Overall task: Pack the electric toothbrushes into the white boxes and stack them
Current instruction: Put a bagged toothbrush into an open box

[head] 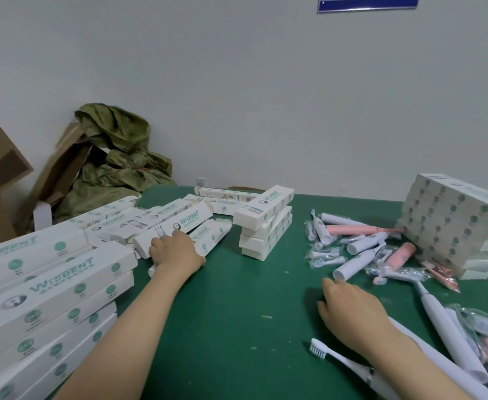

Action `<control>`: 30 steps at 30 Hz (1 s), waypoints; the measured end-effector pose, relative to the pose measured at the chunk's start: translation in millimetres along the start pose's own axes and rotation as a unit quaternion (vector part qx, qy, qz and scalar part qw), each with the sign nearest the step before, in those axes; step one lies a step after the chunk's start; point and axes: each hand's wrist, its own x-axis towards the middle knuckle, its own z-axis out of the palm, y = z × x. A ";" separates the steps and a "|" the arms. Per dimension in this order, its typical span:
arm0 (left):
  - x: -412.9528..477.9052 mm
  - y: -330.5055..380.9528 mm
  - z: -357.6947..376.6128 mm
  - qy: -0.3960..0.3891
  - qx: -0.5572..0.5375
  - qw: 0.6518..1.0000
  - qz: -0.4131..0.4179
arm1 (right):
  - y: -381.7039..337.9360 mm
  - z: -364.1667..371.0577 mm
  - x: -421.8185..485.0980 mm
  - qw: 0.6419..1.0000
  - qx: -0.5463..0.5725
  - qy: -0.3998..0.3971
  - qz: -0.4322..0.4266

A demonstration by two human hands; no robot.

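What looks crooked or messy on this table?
The right-hand box stack leans, its rows out of line. The middle stack has its top box twisted. At the left, loose boxes lie jumbled.

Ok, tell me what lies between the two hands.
In the head view, only bare green table lies between the left hand and the right hand, save a white scrap.

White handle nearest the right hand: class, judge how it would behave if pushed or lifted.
The white handle is a smooth cylinder lying on its side on the table, so a sideways push would probably roll it. It looks like hard plastic, so likely stiff when lifted.
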 end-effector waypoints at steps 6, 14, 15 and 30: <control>-16.1 5.6 -39.8 0.110 -0.179 0.977 -0.025 | -0.4 -0.2 0.3 1.000 -0.021 -0.009 0.005; -79.1 47.9 -75.8 0.171 -0.295 0.877 0.339 | 2.8 -40.7 11.6 0.667 0.742 -0.002 0.060; -89.8 53.6 -76.2 0.174 -0.294 0.863 0.373 | 3.8 -48.5 11.8 0.594 0.803 0.005 0.037; -118.8 65.0 -79.1 0.047 -0.546 0.728 0.411 | 7.5 -74.5 1.1 0.252 0.955 0.022 0.156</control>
